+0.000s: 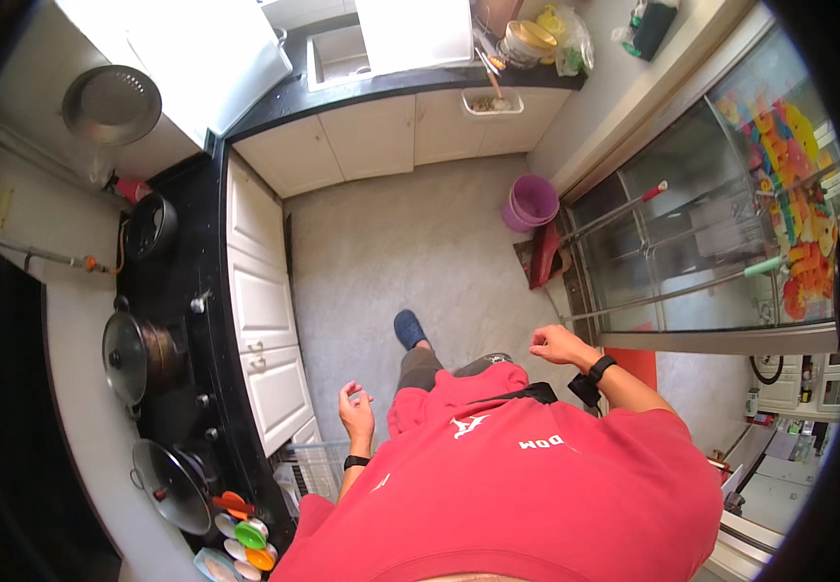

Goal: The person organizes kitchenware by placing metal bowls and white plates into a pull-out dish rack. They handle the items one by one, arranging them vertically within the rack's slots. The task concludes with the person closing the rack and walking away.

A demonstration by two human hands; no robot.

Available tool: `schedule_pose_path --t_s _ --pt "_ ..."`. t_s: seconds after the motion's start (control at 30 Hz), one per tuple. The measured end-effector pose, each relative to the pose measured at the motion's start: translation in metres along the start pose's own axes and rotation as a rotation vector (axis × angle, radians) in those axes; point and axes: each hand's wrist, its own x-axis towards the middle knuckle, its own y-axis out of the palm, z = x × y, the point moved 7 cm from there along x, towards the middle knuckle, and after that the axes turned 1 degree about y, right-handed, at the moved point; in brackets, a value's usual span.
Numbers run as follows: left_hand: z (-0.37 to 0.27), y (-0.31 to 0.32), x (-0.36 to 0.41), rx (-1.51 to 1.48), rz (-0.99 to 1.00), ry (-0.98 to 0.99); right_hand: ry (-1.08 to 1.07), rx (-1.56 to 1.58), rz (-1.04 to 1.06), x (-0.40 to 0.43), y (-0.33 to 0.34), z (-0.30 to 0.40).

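Observation:
My left hand (357, 417) hangs at my left side, its fingers loosely bent and apart, with nothing in it. It is nearest to the white lower cabinet doors (279, 396) beside the stove. Out to my right, my right hand (564, 345) is held with fingers loosely curled, and I see nothing in it. A dark band is on each wrist. Before me lies the grey floor (361, 240), with one blue clog (409, 329) on my foot showing. Along the left, a black counter (205, 327) bears a lidded pot (125, 358) and a lidded wok (172, 486).
Ahead are a sink (340, 54) and a white tub of food scraps (491, 102) at the counter edge. A purple bucket (531, 202), a red dustpan (547, 254) and long handles stand by the glass sliding door (682, 233). Colourful bowls (251, 535) sit at lower left.

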Motion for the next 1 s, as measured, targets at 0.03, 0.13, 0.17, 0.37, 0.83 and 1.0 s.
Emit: schedule_pose_path --t_s 0.03,0.13,0.17,0.37,0.83,1.0 --pt "-0.016 0.004 0.018 -0.025 0.003 0.022 -0.04 -0.032 -0.01 0.014 -0.009 0.017" --pt "-0.064 0.013 0.067 -0.046 -0.008 0.02 -0.086 -0.042 0.027 0.065 -0.047 0.061" --pt "-0.078 0.014 0.08 -0.047 0.006 0.025 -0.115 -0.061 0.053 0.081 -0.054 0.071" --pt "-0.111 -0.042 0.139 0.026 -0.149 0.011 -0.139 -0.104 0.134 0.187 -0.089 0.141" --pt "-0.174 -0.116 0.273 0.412 -0.28 -0.115 -0.418 -0.376 0.257 0.494 -0.16 0.334" --pt "-0.194 -0.13 0.299 0.315 -0.356 -0.179 -0.465 -0.438 0.316 0.558 -0.187 0.376"
